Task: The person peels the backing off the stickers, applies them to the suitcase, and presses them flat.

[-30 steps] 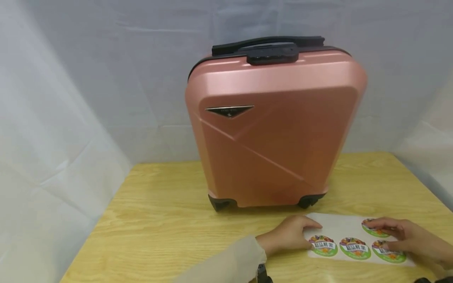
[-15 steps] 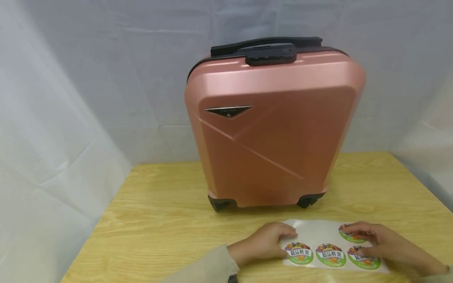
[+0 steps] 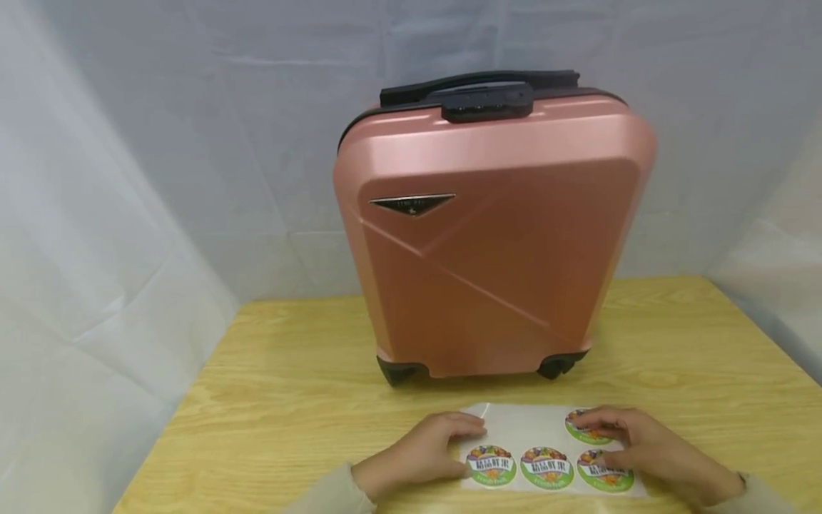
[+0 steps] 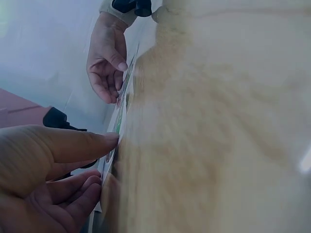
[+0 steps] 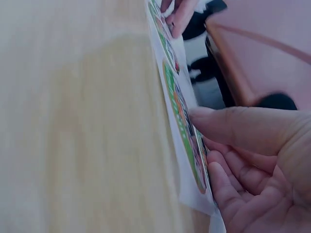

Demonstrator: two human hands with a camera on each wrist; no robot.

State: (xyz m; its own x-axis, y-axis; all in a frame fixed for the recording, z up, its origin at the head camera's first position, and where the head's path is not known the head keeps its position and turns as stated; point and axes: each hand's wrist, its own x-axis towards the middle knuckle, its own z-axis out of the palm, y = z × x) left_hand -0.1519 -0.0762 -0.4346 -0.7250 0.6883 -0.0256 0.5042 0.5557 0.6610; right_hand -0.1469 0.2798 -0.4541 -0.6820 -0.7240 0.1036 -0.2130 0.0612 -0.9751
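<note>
A white sticker sheet (image 3: 520, 424) lies flat on the table in front of the suitcase. It bears several round fruit stickers (image 3: 547, 468) with green lower borders. My left hand (image 3: 420, 453) rests at the sheet's left edge, thumb toward the near corner and fingers toward the far one. On the right part of the sheet sits my right hand (image 3: 661, 453), its fingers over the upper sticker and its thumb on the lower right one. In the right wrist view the thumb (image 5: 243, 124) touches the sticker face, with relaxed fingers (image 5: 228, 184) beside it.
A pink hard-shell suitcase (image 3: 494, 250) with a black handle stands upright on the wooden table (image 3: 276, 400), close behind the sheet. Its black wheels (image 3: 557, 365) face the hands. White cloth (image 3: 193, 143) hangs behind and at both sides.
Both hands have moved left across the table together, and the sticker sheet has slid left with them. The suitcase stays in place.
</note>
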